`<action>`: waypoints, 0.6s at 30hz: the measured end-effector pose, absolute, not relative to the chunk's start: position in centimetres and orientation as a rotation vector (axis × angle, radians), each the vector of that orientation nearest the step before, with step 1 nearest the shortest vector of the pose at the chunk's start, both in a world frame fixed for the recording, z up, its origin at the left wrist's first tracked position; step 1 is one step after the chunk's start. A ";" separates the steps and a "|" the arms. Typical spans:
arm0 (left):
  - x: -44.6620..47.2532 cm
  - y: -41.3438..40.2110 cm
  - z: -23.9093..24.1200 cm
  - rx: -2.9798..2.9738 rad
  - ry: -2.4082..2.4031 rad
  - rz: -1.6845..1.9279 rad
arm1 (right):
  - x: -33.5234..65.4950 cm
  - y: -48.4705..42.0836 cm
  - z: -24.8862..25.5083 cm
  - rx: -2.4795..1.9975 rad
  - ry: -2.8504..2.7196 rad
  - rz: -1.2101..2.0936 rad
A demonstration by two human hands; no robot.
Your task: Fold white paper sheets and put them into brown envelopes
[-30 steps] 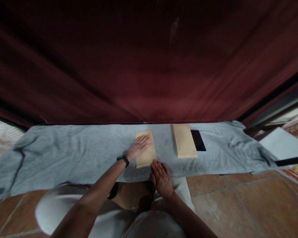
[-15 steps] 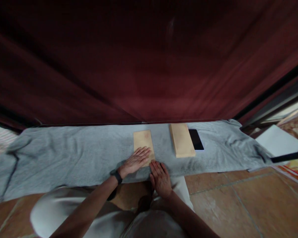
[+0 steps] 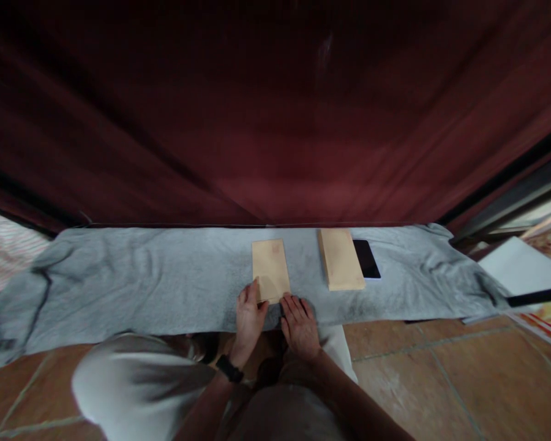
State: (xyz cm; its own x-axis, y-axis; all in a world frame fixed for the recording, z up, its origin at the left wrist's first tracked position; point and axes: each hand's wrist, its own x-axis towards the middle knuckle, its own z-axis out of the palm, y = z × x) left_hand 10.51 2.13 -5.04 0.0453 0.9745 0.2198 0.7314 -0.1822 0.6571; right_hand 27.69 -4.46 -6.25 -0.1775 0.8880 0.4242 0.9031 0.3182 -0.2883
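Observation:
A tan paper envelope [image 3: 270,263] with faint red printing near its top right lies on a grey cloth. My left hand [image 3: 249,312] grips its lower left corner, fingers along the left edge and thumb at the bottom edge. Stretched out flat, my right hand [image 3: 299,321] rests on the cloth with its fingertips at the envelope's lower right corner. To the right sits a thick block of the same tan paper [image 3: 343,260], which looks like a stack of envelopes. A dark-screened phone or tablet [image 3: 367,260] lies against the stack's right side.
The grey cloth [image 3: 165,275] covers a long narrow surface, with a dark red curtain [image 3: 275,153] behind it. My knees are below the front edge, over a tiled floor [image 3: 417,367]. A white sheet [image 3: 523,266] and a dark bar [image 3: 539,296] are at the far right.
My left hand has slid off the middle of the envelope to its lower left corner and closed there. My right hand stays at the lower right corner. The view has shifted slightly.

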 end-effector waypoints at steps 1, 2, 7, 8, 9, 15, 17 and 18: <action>10.6 2.4 -4.9 1.936 1.725 0.916 | 27.7 -4.5 -6.2 -1.577 -2.068 -0.037; 10.6 2.6 -4.7 1.907 1.734 0.920 | 27.7 -4.5 -6.3 -1.578 -2.064 -0.035; 10.3 3.7 -4.1 1.624 1.713 0.856 | 27.6 -4.4 -6.6 -1.599 -2.069 -0.034; 10.2 3.9 -4.0 1.551 1.685 0.827 | 27.6 -4.4 -6.6 -1.607 -2.067 -0.032; 10.2 4.1 -3.9 1.485 1.651 0.803 | 27.6 -4.4 -6.6 -1.613 -2.060 -0.028; 11.0 4.3 -3.4 1.134 1.312 0.962 | 27.3 -3.7 -5.2 -1.643 -2.014 -0.006; 11.9 4.0 -2.6 1.098 1.262 0.990 | 27.0 -3.2 -4.3 -1.684 -2.004 -0.004; 12.4 3.8 -2.0 1.087 1.253 0.997 | 26.9 -2.9 -3.9 -1.707 -1.999 -0.008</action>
State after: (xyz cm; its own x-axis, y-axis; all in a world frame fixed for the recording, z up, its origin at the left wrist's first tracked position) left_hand 12.42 3.77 -1.96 0.0717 0.9745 -0.2125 0.0119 0.2122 0.9772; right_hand 26.89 -2.92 -3.88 -0.0821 0.9224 0.3773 0.9254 0.2111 -0.3146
